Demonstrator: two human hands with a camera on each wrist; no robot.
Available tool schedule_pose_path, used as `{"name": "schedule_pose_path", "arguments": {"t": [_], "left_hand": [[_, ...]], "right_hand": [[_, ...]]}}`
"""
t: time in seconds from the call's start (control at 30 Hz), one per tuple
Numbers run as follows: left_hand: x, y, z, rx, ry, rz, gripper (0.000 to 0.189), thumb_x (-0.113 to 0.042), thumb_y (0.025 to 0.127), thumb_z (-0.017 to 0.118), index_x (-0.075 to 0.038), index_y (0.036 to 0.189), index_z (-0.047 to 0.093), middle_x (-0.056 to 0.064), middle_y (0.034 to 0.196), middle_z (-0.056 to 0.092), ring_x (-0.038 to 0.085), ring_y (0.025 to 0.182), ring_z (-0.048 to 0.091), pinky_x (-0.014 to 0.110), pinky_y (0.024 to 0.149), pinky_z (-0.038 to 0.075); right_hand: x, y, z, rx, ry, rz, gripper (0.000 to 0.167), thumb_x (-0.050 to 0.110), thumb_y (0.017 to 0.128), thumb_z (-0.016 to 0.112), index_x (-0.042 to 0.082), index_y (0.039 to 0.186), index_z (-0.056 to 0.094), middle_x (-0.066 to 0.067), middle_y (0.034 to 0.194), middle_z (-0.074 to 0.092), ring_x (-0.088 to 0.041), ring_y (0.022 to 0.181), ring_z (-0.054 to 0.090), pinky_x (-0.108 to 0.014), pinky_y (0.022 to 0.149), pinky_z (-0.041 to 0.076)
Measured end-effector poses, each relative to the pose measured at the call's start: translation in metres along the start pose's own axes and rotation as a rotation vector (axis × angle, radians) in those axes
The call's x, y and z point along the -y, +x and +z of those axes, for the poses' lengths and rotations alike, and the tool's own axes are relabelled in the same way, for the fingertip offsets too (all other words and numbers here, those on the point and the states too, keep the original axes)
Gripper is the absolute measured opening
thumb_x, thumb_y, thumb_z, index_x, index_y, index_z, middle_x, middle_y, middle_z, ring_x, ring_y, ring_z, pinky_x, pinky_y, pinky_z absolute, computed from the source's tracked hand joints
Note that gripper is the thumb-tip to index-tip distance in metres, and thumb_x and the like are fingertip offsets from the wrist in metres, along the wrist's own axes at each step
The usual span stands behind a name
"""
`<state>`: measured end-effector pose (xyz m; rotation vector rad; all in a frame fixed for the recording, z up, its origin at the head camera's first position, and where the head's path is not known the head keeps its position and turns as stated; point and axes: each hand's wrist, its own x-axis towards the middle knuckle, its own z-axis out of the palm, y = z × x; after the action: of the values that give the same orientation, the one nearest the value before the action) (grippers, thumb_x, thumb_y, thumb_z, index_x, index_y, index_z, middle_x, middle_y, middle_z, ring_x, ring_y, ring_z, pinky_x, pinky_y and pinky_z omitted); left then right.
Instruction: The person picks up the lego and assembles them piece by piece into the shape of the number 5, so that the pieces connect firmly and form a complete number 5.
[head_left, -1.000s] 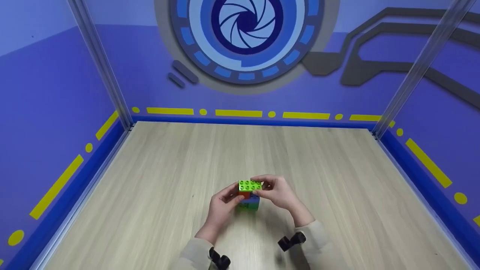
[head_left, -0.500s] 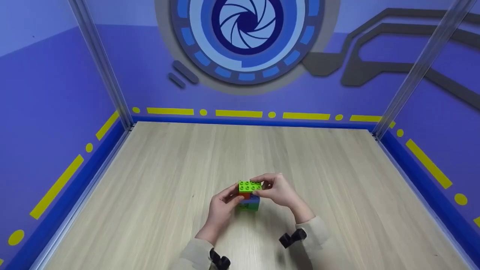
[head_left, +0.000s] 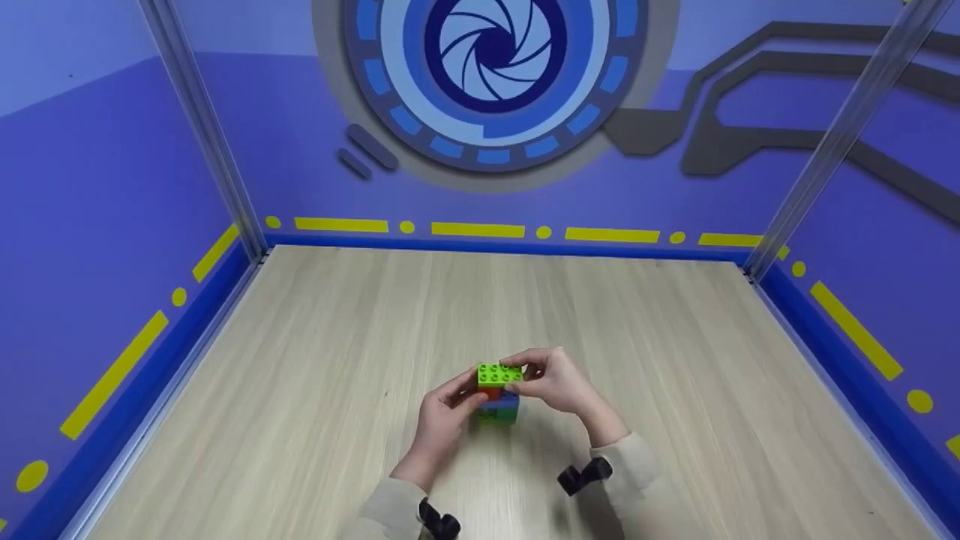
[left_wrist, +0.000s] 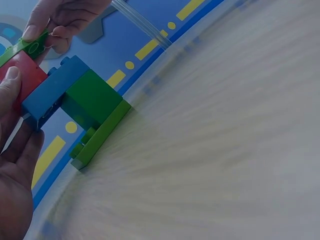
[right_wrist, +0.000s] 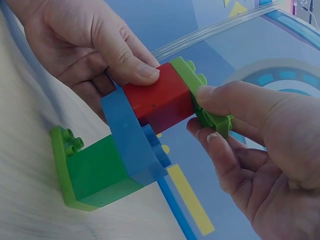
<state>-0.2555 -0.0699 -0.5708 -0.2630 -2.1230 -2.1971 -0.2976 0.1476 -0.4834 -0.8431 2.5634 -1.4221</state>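
A stack of toy building bricks stands on the table between the two hands. From the bottom up, the right wrist view shows a thin lime plate (right_wrist: 63, 167), a dark green brick (right_wrist: 102, 172), a blue brick (right_wrist: 132, 137) and a red brick (right_wrist: 157, 95). On top lies a lime plate (head_left: 495, 374) with studs, reaching out past the red brick on the right. The left hand (head_left: 441, 418) pinches the red brick, its thumb on the near face. With thumb and fingers, the right hand (head_left: 561, 384) pinches the overhanging end of the top plate, partly hiding it.
The wooden table (head_left: 360, 322) extends around the hands. Blue walls with yellow markings (head_left: 477, 230) bound it at the back and both sides. Metal posts (head_left: 202, 127) stand at the back corners. Black clips (head_left: 585, 475) sit on both sleeves.
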Motion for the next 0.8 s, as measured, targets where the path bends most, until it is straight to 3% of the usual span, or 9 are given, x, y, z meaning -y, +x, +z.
{"name": "schedule_pose_path", "arguments": {"t": [0.37, 0.8], "left_hand": [[0.000, -0.002, 0.001, -0.002, 0.018, 0.007, 0.054, -0.026, 0.096, 0.072, -0.010, 0.146, 0.058, 0.013, 0.146, 0.062, 0.029, 0.135, 0.059, 0.022, 0.107, 0.052], [0.000, -0.001, 0.001, 0.000, -0.016, 0.019, 0.057, -0.024, 0.097, 0.072, -0.009, 0.149, 0.054, 0.014, 0.149, 0.059, 0.031, 0.138, 0.056, 0.022, 0.109, 0.050]], "right_hand": [[0.002, 0.003, -0.003, 0.026, -0.026, 0.000, 0.028, 0.011, 0.087, 0.081, 0.008, 0.115, 0.079, -0.011, 0.106, 0.078, -0.009, 0.072, 0.057, -0.016, 0.058, 0.046], [-0.007, -0.003, 0.008, -0.040, 0.085, 0.040, 0.033, 0.011, 0.090, 0.078, 0.007, 0.122, 0.075, -0.014, 0.115, 0.074, -0.012, 0.081, 0.060, -0.017, 0.067, 0.052]]}}
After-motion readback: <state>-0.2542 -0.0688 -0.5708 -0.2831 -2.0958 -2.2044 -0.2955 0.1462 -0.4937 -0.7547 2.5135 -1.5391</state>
